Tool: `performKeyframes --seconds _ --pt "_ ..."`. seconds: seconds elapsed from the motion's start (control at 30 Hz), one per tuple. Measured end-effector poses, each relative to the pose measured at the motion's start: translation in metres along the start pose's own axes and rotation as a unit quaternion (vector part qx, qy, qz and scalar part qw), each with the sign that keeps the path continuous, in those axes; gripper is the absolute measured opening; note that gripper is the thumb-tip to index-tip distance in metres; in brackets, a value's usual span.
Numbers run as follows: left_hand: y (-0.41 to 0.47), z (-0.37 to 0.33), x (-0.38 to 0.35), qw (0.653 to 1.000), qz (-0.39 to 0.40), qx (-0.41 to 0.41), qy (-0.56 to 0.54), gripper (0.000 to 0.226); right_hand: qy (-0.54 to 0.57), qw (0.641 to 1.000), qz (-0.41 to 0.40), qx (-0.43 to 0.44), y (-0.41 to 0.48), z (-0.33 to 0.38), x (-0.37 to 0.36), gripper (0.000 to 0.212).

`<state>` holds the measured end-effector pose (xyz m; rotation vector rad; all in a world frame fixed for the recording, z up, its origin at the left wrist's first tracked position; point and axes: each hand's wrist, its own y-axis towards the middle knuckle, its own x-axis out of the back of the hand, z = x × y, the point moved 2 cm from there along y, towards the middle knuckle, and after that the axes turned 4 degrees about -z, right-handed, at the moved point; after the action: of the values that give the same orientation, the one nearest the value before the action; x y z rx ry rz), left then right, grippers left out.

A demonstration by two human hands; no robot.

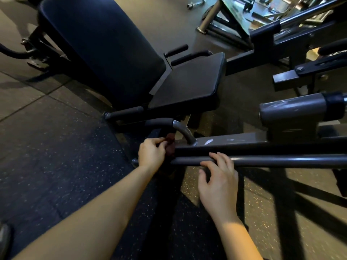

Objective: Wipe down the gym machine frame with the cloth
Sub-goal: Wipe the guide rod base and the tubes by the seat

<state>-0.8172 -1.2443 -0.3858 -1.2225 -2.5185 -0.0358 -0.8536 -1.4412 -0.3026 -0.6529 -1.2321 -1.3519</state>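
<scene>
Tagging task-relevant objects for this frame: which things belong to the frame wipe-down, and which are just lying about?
Job: cloth, gripped by left hand; frame beam; round bar, touched by right hand.
Lying about: seat pad; backrest; small metal bar on the far floor.

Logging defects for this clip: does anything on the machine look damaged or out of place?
Yes: pale scuffs mark the top of the frame beam, just beside the curved handle. They look like chipped paint or residue.
</scene>
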Motion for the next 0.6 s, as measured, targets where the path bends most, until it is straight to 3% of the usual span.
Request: performKeyframes --seconds 0.07,0.23,0.37,0.43,0.6 --pt "-0.002 -0.002 0.0 1.0 -0.001 0.012 0.002 0.023 -0.002 1.0 0.009 0.004 -0.001 0.0 0.002 0.024" --pt "-0.036 -0.02 -0.018 0.995 0.026 -0.092 -0.037 0.022 -0.008 1.0 0.025 0.001 -0.001 0.0 0.002 0.025" --pt "0.008 0.004 0.004 0.999 0.014 0.025 0.018 0.021 0.027 0.999 0.021 -0.006 0.0 0.002 0.003 0.026" --pt "0.008 0.005 0.007 0.999 0.015 0.039 0.016 0.021 0.029 0.999 0.032 -0.007 -0.001 0.003 0.007 0.027" --pt "-0.016 -0.014 -0.015 0.993 0.081 -0.08 -0.032 0.024 -0.003 0.998 0.056 0.005 -0.001 0.0 0.009 0.024"
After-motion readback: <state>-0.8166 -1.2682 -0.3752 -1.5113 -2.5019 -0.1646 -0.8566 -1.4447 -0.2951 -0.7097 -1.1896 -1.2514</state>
